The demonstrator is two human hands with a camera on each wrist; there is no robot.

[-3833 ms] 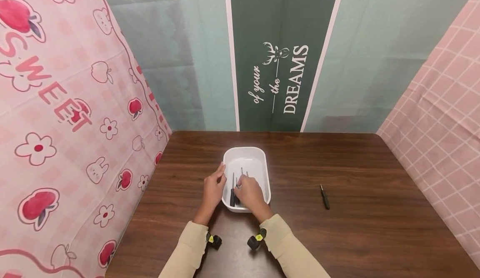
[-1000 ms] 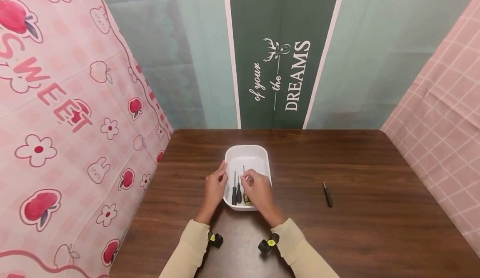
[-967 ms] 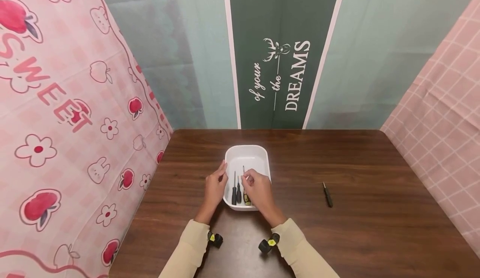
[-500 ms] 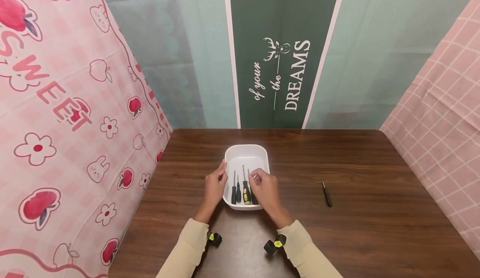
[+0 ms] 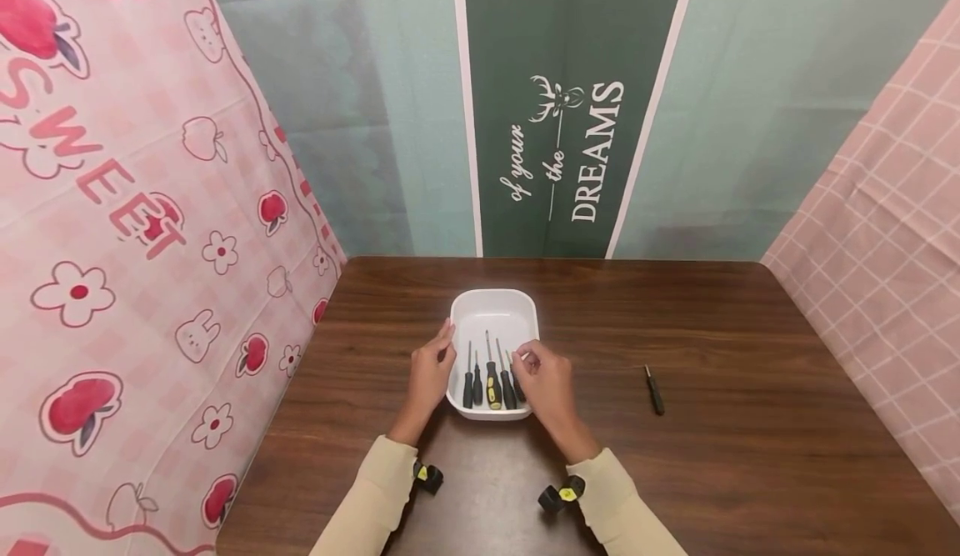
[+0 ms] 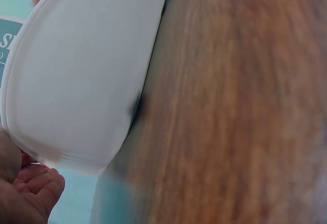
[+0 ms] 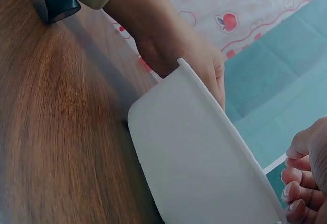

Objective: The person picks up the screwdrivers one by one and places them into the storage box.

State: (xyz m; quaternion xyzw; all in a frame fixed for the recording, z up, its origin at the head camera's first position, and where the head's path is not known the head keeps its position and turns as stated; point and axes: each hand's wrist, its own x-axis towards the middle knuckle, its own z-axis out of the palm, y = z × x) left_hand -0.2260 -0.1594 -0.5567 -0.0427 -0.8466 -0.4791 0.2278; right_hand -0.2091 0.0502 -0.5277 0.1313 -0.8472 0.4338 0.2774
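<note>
A white rectangular tray (image 5: 495, 298) stands on the table, seen from its outer sides in both wrist views. In it, several screwdrivers lie side by side, handles nearest me, among them a black-and-yellow screwdriver (image 5: 492, 385) in the middle and a black screwdriver (image 5: 507, 389) to its right. My left hand (image 5: 431, 377) holds the tray's left rim. My right hand (image 5: 547, 381) is over the right rim, fingers bent and thumb near the index finger. It partly covers the rightmost screwdriver (image 5: 517, 388); whether it touches that one is hidden.
One loose dark screwdriver (image 5: 655, 393) lies on the brown wooden table (image 5: 720, 473), well right of the tray. Printed cloth hangs along the left, back and right edges. A small black camera is strapped to each wrist.
My right hand has moved rightward across the tray, uncovering the yellow-and-black screwdriver and then black ones beside it. The left hand stays at the rim. The screwdrivers show no clear shift.
</note>
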